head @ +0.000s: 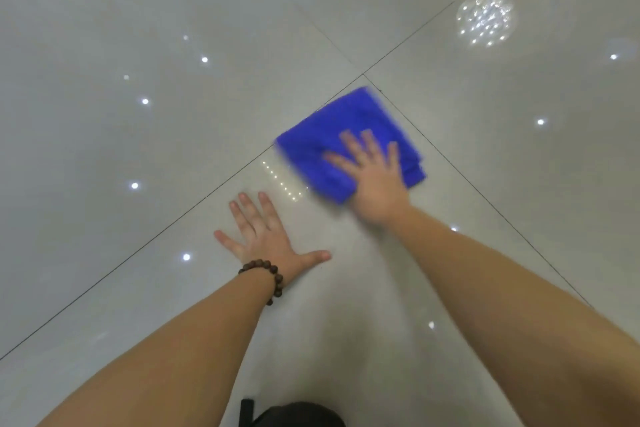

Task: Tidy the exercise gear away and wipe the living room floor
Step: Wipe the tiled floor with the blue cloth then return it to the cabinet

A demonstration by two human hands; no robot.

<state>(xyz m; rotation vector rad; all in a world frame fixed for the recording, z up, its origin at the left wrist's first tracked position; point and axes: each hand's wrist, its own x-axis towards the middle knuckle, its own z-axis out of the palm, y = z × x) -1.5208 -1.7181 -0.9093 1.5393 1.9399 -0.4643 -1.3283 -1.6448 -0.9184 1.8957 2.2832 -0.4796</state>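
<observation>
Both our bare forearms reach forward over the glossy tiled floor. Our left hand, a beaded bracelet at its wrist, lies flat on a tile with fingers spread, holding nothing. Our right hand, blurred, presses straight fingers on a folded blue cloth lying across a tile seam just ahead.

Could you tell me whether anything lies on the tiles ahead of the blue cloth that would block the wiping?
Nothing visible does. The right hand presses flat on the blue cloth, and the floor beyond it shows only light reflections. The left hand rests behind it.
</observation>
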